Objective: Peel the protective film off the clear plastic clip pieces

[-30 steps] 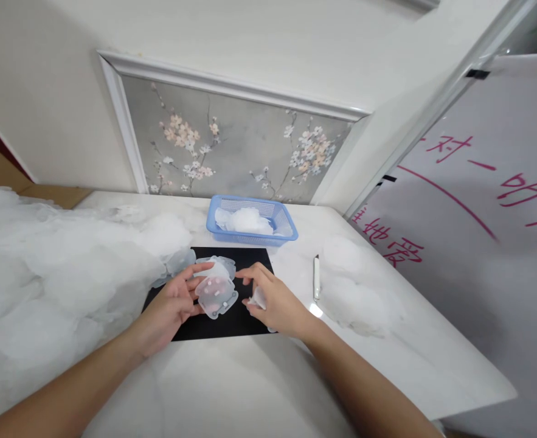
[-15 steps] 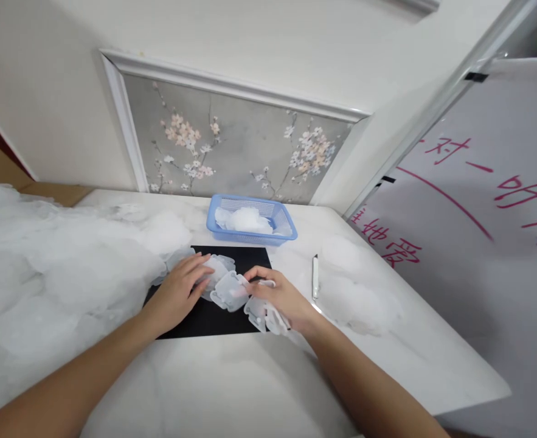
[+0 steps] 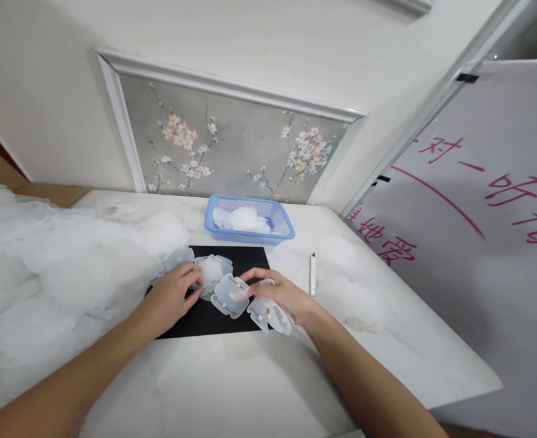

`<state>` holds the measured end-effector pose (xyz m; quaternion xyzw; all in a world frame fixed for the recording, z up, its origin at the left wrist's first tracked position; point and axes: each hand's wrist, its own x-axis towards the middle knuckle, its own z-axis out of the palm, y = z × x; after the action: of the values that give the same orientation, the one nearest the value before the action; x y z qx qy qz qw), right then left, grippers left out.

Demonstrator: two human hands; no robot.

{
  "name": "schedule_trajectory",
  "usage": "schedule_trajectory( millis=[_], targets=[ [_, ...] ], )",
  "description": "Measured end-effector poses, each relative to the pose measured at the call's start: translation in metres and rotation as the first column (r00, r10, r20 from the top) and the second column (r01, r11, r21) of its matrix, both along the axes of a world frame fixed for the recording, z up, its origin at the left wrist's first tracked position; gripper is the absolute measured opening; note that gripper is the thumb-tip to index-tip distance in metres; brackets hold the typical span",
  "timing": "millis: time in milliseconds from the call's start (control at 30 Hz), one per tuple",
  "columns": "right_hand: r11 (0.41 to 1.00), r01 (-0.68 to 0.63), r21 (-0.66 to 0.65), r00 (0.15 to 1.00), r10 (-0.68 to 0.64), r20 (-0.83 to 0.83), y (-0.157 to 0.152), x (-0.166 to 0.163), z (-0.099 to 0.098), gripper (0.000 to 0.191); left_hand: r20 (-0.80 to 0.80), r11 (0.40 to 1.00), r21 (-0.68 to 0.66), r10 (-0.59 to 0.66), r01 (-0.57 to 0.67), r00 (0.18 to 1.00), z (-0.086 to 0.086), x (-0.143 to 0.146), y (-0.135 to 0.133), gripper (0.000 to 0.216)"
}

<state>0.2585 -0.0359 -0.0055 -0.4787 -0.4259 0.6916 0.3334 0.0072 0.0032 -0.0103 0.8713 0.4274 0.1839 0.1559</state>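
My right hand (image 3: pixel 280 296) pinches a thin translucent plastic piece (image 3: pixel 227 298) with notched edges and small raised dots. More such pieces (image 3: pixel 272 316) are tucked in its palm and fan out below the fingers. Left of it, my left hand (image 3: pixel 177 294) has its thumb and fingers apart. Its fingertips are at the edge of a loose stack of translucent pieces (image 3: pixel 213 272), and it holds nothing that I can see. The stack and both hands are over a black mat (image 3: pixel 195 322). Another translucent piece (image 3: pixel 179 258) lies behind my left hand, partly covered.
A large heap of translucent pieces (image 3: pixel 67 261) covers the table's left side. At the back stands a blue basket (image 3: pixel 250 236) with more pieces inside. A white utility knife (image 3: pixel 312 277) lies right of the mat. Beyond the table's right edge is a whiteboard (image 3: pixel 500 274) with red writing.
My left hand has drawn back slightly to the left, uncovering more of the stack. The piece in my right hand has tilted and now shows its face more fully.
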Motion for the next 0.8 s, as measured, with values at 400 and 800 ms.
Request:
schedule_trajectory(
  millis=[400,800],
  targets=[
    [0.962,-0.077,0.261,0.962,0.002,0.274,-0.006,-0.005,-0.003,0.036,0.101,0.996,-0.023,0.091,-0.089,0.991,-0.002,0.007,0.001,0.01],
    [0.802,-0.083,0.592,0.911,-0.18,0.371,-0.009,-0.01,-0.007,0.015,0.51,0.586,-0.789,0.458,0.184,0.728,0.008,0.016,-0.025,0.031]
  ],
)
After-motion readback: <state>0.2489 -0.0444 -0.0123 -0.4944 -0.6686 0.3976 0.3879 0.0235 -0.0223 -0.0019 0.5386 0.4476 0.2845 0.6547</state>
